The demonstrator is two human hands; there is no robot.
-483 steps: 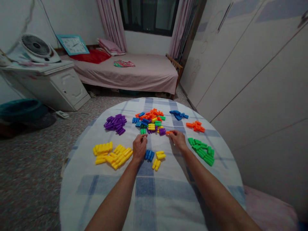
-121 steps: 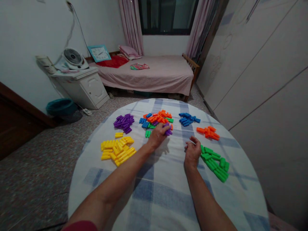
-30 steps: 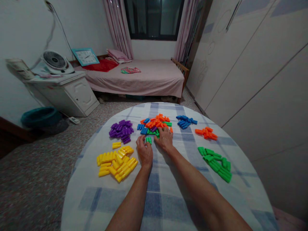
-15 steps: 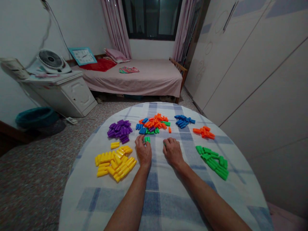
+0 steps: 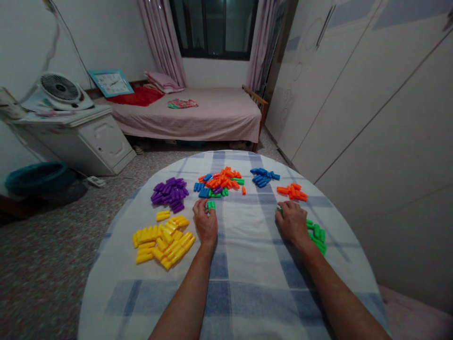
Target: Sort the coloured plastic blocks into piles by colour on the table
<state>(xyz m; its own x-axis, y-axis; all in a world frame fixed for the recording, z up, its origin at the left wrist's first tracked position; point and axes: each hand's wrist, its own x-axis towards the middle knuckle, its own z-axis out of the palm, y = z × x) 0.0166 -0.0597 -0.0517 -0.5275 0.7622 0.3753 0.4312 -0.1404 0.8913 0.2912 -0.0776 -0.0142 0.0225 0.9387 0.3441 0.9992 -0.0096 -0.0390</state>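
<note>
On a round table with a blue-checked white cloth (image 5: 233, 283) lie small plastic pegs in heaps by colour. My left hand (image 5: 205, 224) rests on the cloth with curled fingers touching a green peg (image 5: 211, 205). My right hand (image 5: 292, 221) lies over the near end of the green heap (image 5: 316, 233), fingers bent down onto it; what they hold is hidden. A mixed heap (image 5: 221, 182) sits past my left hand. The yellow heap (image 5: 163, 236) is left of my left hand.
A purple heap (image 5: 169, 193), a blue heap (image 5: 262, 175) and an orange heap (image 5: 292, 191) lie toward the far edge. Beyond the table are a pink bed (image 5: 198, 113), a white cabinet (image 5: 81, 137) with a fan, and white wardrobe doors (image 5: 371, 104) close on the right.
My right hand has moved from the mixed heap rightward to the green heap. My left hand has stayed by the green peg.
</note>
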